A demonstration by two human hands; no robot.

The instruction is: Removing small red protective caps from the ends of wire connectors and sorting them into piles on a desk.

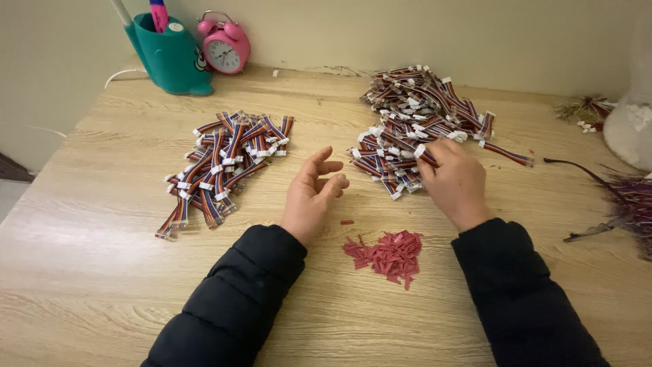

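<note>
Pale wood-grain tabletop runs up to a plain cream wall, and the work is laid out across it in heaps. On the person's right lies a big loose pile of multicoloured ribbon cables, each a short flat strip with white plastic connectors on the ends. The right hand rests on the near edge of that pile, fingers curled down and pinching one cable at its white connector. The left hand hovers just beside it, empty, palm turned inward and fingers loosely spread, not touching anything.

To the left sits a smaller, tidier heap of the same cables, well apart from the big pile. Between the two black padded sleeves lies a little mound of red snippets (short slivers, with one stray bit nearer the left hand).

Judging by the layout, the step in hand is picking a single cable out of the right pile; the next move would call for the free hand to close in on the pinched cable so both can work it.

No packages, labels or signs show. At the back left stand a teal pen holder and a pink twin-bell alarm clock. At the far right edge lie dark purple-red wire offcuts and a whitish translucent bag.
</note>
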